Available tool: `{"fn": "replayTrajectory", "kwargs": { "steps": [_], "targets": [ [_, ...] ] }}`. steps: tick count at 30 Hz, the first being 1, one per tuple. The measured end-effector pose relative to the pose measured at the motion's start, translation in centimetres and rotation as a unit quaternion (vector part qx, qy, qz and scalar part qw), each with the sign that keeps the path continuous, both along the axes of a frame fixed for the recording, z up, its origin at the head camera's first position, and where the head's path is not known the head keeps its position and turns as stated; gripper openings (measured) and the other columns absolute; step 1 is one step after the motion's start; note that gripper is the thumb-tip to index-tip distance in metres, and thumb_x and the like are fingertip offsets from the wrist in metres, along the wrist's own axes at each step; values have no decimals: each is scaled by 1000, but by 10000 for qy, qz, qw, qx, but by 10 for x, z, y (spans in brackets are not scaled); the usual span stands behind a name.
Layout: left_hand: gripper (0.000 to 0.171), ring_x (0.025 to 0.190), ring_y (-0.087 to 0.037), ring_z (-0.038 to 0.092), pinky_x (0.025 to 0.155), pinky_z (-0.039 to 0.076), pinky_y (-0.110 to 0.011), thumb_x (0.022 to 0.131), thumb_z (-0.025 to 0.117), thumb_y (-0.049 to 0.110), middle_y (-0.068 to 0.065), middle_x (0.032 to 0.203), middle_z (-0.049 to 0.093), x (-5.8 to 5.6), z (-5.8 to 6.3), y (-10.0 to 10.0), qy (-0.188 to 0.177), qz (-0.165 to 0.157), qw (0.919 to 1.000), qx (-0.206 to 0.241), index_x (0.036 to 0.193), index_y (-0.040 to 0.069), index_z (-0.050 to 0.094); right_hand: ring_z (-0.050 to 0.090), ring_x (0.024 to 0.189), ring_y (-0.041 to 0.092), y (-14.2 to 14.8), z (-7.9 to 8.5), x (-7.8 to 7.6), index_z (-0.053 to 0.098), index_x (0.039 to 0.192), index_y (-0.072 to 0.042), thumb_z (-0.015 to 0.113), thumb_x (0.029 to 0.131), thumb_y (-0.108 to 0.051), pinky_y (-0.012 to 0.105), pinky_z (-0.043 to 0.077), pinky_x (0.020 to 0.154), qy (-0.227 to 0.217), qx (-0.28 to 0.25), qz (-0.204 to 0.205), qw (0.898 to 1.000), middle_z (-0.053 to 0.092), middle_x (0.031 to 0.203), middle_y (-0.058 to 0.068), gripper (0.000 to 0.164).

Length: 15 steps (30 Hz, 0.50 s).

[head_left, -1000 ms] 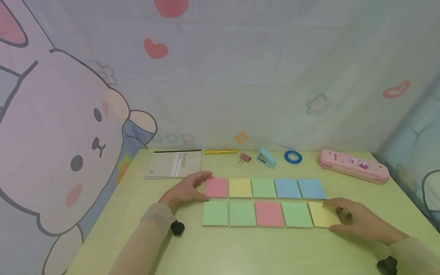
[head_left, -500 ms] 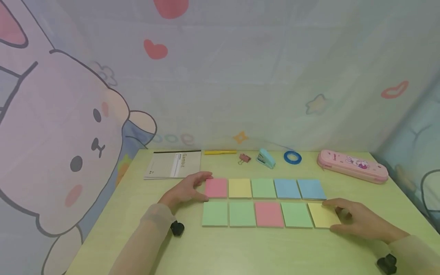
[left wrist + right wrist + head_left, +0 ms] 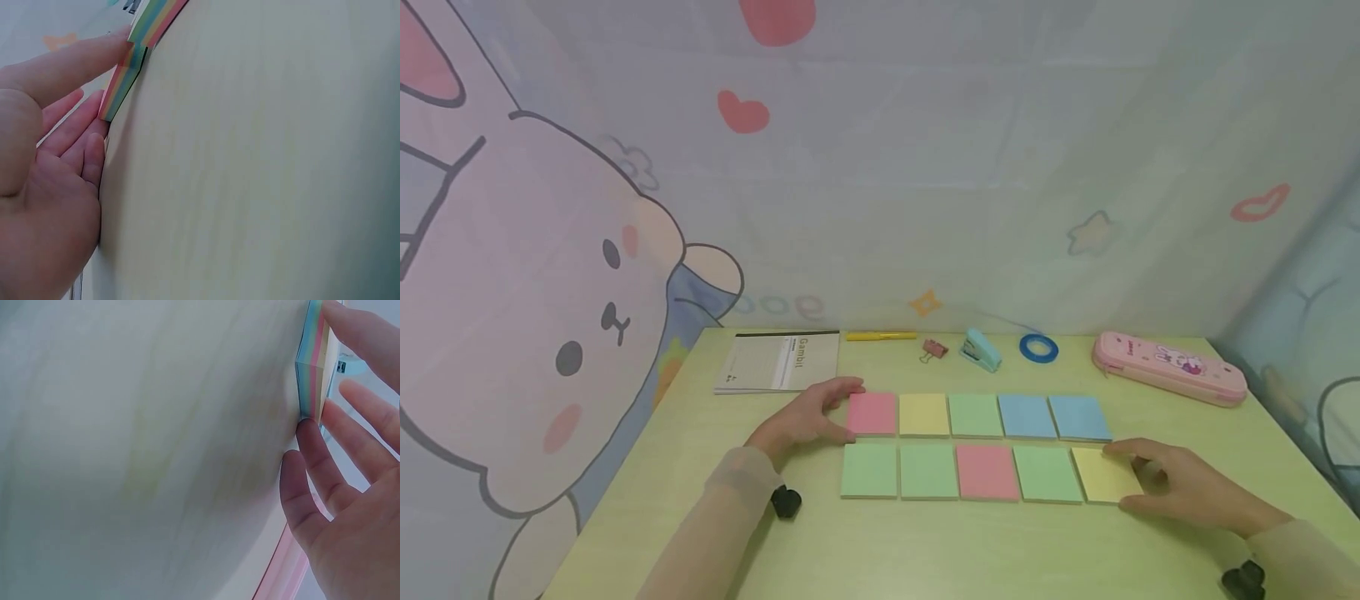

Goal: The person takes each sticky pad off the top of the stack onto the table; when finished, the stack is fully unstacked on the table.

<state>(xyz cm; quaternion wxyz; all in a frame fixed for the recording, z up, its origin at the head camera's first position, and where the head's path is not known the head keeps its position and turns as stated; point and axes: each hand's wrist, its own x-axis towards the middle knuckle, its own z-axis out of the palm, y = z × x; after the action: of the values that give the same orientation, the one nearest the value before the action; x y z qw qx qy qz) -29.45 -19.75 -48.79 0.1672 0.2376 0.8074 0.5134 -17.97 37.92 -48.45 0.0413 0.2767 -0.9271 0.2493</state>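
Two rows of square sticky note pads lie flat on the table. My left hand [image 3: 808, 412] spans the left edge of the pink sticky note pad [image 3: 871, 414] in the far row, thumb at its near corner and fingers at its far corner. The striped side of that pad [image 3: 122, 84] shows between thumb and fingers in the left wrist view. Likewise, my right hand [image 3: 1180, 483] has thumb and fingers at the two right corners of the yellow sticky note pad [image 3: 1105, 477] ending the near row. That pad's layered side [image 3: 312, 369] faces the right wrist camera.
Behind the pads lie a notebook [image 3: 778, 362], a yellow pen [image 3: 880, 337], a binder clip [image 3: 934, 350], a mint stapler [image 3: 981, 350], a blue tape roll [image 3: 1039, 348] and a pink pencil case [image 3: 1170, 369]. A printed curtain [image 3: 962, 167] hangs behind the table [image 3: 955, 554].
Both hands stay at the same pads, and the rows keep their arrangement. Only a slight shift of the head view shows.
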Motion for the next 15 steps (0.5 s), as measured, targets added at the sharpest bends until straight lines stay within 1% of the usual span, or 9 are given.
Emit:
{"fn": "replayTrajectory", "kwargs": {
  "steps": [4, 7, 11, 13, 15],
  "targets": [
    [94, 153, -35, 37, 129, 25, -53, 81, 90, 5, -14, 161, 48, -1, -1, -2, 8, -9, 9998, 194, 161, 4, 39, 59, 100, 0, -2, 3, 0, 65, 137, -12, 91, 82, -36, 22, 55, 78, -199, 95, -65, 9997, 68, 128, 5, 65],
    [96, 154, -34, 37, 128, 28, -53, 82, 90, 7, -14, 163, 44, 0, 3, -4, -76, 71, 9996, 262, 162, 4, 37, 59, 99, 0, -3, 4, 1, 65, 138, -12, 90, 83, -39, 23, 55, 78, -254, 116, -117, 9995, 68, 128, 4, 66],
    [95, 155, -36, 35, 126, 32, -53, 84, 88, 7, -15, 167, 38, 1, 15, -6, -87, 212, 9993, 296, 162, 5, 36, 59, 99, 1, -1, 3, 3, 64, 141, -14, 90, 83, -40, 24, 55, 79, -196, 118, -138, 9996, 68, 128, 2, 69],
    [92, 155, -38, 34, 125, 33, -54, 85, 87, 6, -18, 167, 37, 0, 24, -9, 40, 239, 9991, 356, 162, 5, 36, 60, 100, 1, 0, 4, 5, 62, 143, -14, 91, 82, -40, 25, 56, 78, -209, 85, -160, 9996, 67, 129, 2, 71],
    [88, 155, -40, 33, 124, 34, -56, 87, 86, 6, -19, 166, 38, -1, 33, -11, 257, 287, 9985, 377, 161, 5, 38, 61, 99, 1, 0, 5, 7, 62, 143, -15, 91, 83, -37, 26, 57, 77, -193, -6, -193, 9996, 68, 129, 3, 71]
  ]
}}
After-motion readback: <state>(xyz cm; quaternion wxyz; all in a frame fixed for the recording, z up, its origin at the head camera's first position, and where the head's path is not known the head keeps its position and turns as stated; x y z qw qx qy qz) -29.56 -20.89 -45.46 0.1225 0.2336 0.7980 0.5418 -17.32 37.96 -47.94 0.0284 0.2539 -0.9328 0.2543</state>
